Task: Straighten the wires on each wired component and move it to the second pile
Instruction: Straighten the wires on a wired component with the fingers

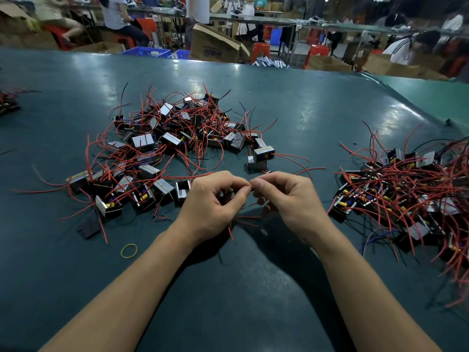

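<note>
Head view: both hands meet at near centre of the counter [253, 288]; left hand [213, 201] has fingers curled, thumb and forefinger pinching a red wire [251, 188]; right hand [286, 196] pinches the same wire just beside the left fingertips; more red wire ends stick out below the hands; the component itself is mostly hidden under the palms, so cannot tell its pose; it sits between the two piles, just above the counter or on it, unclear which.

Left pile [172, 143], far-left of the hands: tangled components with bent red, black and a few blue wires; right pile [406, 199], at the right edge: same parts, wires also crossing.

Handling, as a guess: components look small, boxy and rigid, light enough for one hand, taped core with metal faces; wires look thin, springy, holding a bend; best to steady the body in one hand and draw each wire between thumb and forefinger from root to tip; pulling hard at the root could stress the joint; loose wires likely snag on neighbours when lifted.

A rubber band [129, 251] lies near-left; a flat black piece [87, 227] beside it.

Writing: a cardboard box [218, 47] beyond the counter carries blue print, upside down and not readable; no labels legible on the components.
</note>
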